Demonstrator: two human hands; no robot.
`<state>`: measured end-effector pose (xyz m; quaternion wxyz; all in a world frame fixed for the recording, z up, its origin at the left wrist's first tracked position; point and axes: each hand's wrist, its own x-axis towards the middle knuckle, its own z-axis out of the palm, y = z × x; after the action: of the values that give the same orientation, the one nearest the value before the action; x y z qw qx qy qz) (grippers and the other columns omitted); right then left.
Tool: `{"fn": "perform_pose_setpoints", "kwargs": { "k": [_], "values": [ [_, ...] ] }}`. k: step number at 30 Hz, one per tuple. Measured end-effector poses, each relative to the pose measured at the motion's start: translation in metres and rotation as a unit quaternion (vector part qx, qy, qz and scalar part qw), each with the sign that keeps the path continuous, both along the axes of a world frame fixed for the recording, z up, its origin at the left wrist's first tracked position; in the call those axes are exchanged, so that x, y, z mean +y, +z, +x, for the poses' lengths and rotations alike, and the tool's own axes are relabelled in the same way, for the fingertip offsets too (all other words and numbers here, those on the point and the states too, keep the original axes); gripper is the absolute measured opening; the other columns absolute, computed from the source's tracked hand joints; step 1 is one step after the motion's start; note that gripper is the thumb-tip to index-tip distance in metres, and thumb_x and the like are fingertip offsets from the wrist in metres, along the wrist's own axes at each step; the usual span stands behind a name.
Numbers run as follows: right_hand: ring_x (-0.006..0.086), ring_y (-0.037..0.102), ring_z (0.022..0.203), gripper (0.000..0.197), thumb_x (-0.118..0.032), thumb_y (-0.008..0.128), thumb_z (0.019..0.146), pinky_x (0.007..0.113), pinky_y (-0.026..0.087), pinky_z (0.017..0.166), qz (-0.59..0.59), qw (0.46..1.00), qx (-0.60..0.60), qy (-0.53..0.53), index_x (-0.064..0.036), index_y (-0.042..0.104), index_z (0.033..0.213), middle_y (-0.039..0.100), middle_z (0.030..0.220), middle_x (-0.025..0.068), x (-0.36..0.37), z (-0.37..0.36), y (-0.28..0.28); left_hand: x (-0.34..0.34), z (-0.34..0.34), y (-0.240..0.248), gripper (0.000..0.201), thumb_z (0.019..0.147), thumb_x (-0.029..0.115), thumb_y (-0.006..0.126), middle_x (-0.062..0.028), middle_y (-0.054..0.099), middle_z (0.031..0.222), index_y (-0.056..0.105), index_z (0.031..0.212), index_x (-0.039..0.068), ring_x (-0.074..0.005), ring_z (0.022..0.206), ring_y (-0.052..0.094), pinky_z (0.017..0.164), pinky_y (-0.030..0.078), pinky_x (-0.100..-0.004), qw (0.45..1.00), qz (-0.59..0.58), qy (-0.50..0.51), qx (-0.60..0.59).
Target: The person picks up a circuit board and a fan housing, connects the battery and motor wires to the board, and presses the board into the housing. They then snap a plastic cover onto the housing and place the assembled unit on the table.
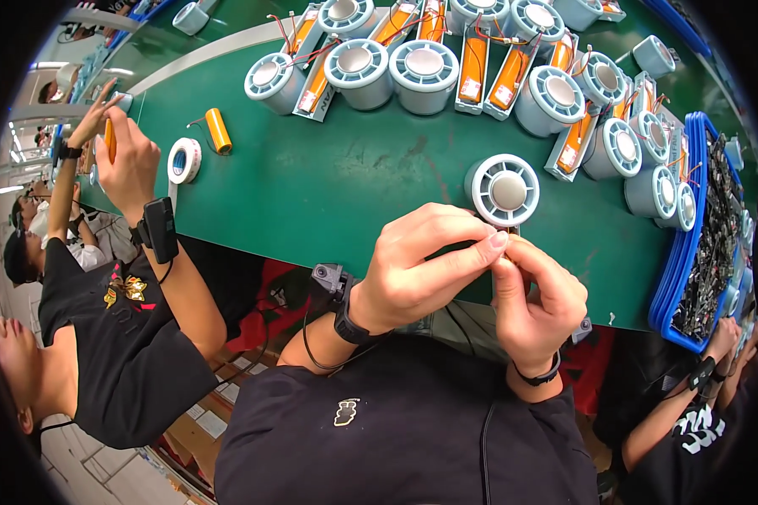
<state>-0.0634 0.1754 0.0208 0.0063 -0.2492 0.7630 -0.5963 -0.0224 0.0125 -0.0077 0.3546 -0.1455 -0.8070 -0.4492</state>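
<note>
My left hand (425, 265) and my right hand (541, 299) meet over the near edge of the green table. Both are closed, thumbs and index fingertips pinched together at one spot. What sits between the fingertips is too small and hidden to name. Just beyond them stands a light blue round housing (487, 171) with a spoked rim and a silver disc in its middle. A thin, dark bit shows between its lower edge and my fingertips; I cannot tell whether it joins the housing.
Several similar housings (360, 71) and grey trays with orange wired battery packs (473, 67) crowd the far side. At right, a blue bin (667, 290) holds small dark parts. A tape roll (184, 160) and an orange cylinder (218, 131) lie left, near a co-worker's hand (130, 160).
</note>
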Motion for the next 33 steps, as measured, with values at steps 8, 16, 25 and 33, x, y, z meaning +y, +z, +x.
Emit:
{"fn": "perform_pose_setpoints", "kwargs": {
  "k": [8,16,25,33],
  "values": [
    [0.0097,0.062,0.069,0.018,0.008,0.075,0.085,0.022,0.047,0.056,-0.081,0.996,-0.041,0.012,0.0058,0.073,0.103,0.068,0.110,0.0147,0.005,-0.002,0.003,-0.002,0.011,0.015,0.048,0.069,-0.009,0.085,-0.0112,0.069,0.104,0.074,0.115,0.001,-0.0255,0.089,0.071,0.073,0.060,-0.0342,0.998,-0.008,0.042,-0.040],
    [0.0140,0.062,0.068,0.029,0.015,0.075,0.075,0.027,0.050,0.056,0.047,0.986,0.127,0.099,-0.0009,0.073,0.099,0.064,0.111,0.0135,0.007,-0.016,-0.007,-0.022,0.015,0.016,0.048,0.077,-0.007,0.080,-0.0125,0.067,0.110,0.071,0.124,0.001,-0.0238,0.091,0.071,0.079,0.058,-0.0323,0.984,0.032,0.074,-0.161],
    [0.0198,0.065,0.069,0.029,0.014,0.075,0.071,0.028,0.053,0.059,0.137,0.960,0.215,0.117,-0.0003,0.074,0.095,0.065,0.110,0.0144,0.005,-0.022,-0.003,-0.027,0.016,0.027,0.047,0.078,-0.008,0.078,-0.0126,0.067,0.111,0.072,0.123,0.003,-0.0250,0.092,0.070,0.079,0.057,-0.0341,0.982,-0.016,0.059,-0.177],
    [0.0244,0.072,0.071,0.022,0.014,0.074,0.077,0.032,0.056,0.061,0.004,0.989,0.137,0.051,0.0019,0.073,0.095,0.073,0.091,0.0145,0.010,-0.023,-0.005,-0.043,0.015,0.035,0.048,0.076,-0.008,0.077,-0.0128,0.067,0.111,0.072,0.123,0.004,-0.0259,0.092,0.069,0.079,0.057,-0.0350,0.974,-0.068,-0.036,-0.212]
  ]
}}
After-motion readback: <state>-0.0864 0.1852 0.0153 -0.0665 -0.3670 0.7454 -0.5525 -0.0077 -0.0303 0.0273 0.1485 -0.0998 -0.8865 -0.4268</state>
